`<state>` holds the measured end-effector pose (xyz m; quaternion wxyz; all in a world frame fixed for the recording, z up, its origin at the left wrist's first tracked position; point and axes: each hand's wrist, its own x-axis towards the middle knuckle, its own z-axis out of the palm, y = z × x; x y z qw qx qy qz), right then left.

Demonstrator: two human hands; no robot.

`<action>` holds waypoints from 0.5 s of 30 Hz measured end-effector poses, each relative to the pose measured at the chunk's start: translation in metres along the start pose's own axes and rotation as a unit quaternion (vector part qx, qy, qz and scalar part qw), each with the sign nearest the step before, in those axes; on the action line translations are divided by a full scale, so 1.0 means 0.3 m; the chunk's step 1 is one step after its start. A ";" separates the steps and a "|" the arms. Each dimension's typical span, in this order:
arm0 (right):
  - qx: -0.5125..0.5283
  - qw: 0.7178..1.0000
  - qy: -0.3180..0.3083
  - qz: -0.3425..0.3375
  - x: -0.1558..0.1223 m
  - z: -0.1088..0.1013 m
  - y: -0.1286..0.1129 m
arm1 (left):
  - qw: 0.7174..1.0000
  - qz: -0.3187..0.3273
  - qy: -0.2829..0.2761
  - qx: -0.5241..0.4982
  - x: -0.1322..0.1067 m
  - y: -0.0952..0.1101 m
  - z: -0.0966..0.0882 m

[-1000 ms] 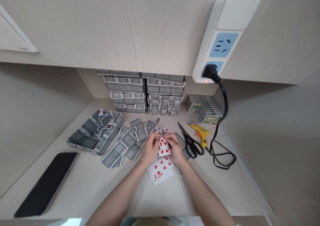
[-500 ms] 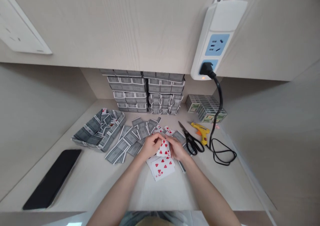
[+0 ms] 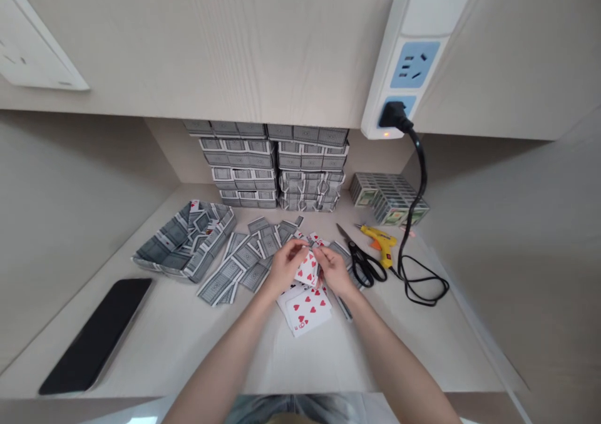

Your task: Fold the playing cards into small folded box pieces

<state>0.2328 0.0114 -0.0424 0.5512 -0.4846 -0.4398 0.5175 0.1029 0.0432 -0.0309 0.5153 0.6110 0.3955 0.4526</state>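
Between my hands is a playing card (image 3: 307,270) with red hearts facing me. My left hand (image 3: 284,266) grips its left side, fingers curled over the upper edge. On the opposite side, my right hand (image 3: 332,270) pinches the same card near its upper right edge; part of the card is hidden behind the fingers. Just below, a small pile of heart cards (image 3: 307,311) lies face up on the table. Folded grey-backed cards (image 3: 248,258) are spread to the left of my hands, and more lie beyond them.
Black scissors (image 3: 364,264) and a yellow glue gun (image 3: 382,243) lie right, beside a looped black cable (image 3: 425,302). A card-built tray (image 3: 188,267) with folded cards and a black phone-like slab (image 3: 96,336) are left. Stacked card boxes (image 3: 275,167) stand behind, under a power strip (image 3: 406,67).
My fingers have shifted along the top of the card, which now tilts a little more. The whole view has moved slightly.
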 end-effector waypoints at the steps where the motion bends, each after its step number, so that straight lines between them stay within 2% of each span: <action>1: -0.006 1.000 -0.006 -0.004 0.001 -0.003 -0.003 | 1.000 -0.013 0.002 0.018 0.003 -0.010 0.006; 4: -0.008 0.999 -0.033 0.000 0.004 -0.008 -0.011 | 0.998 -0.024 0.001 0.054 0.011 -0.033 0.015; 8: 0.027 0.997 -0.073 0.023 0.008 -0.005 -0.013 | 0.999 -0.009 -0.009 0.041 0.019 -0.026 0.013; 11: 0.035 0.994 -0.093 0.035 0.009 -0.004 -0.007 | 0.998 0.018 0.010 0.067 0.014 -0.015 0.015; 15: 0.033 0.992 -0.112 0.036 0.009 -0.014 0.002 | 0.991 0.024 0.025 0.130 0.003 -0.020 0.021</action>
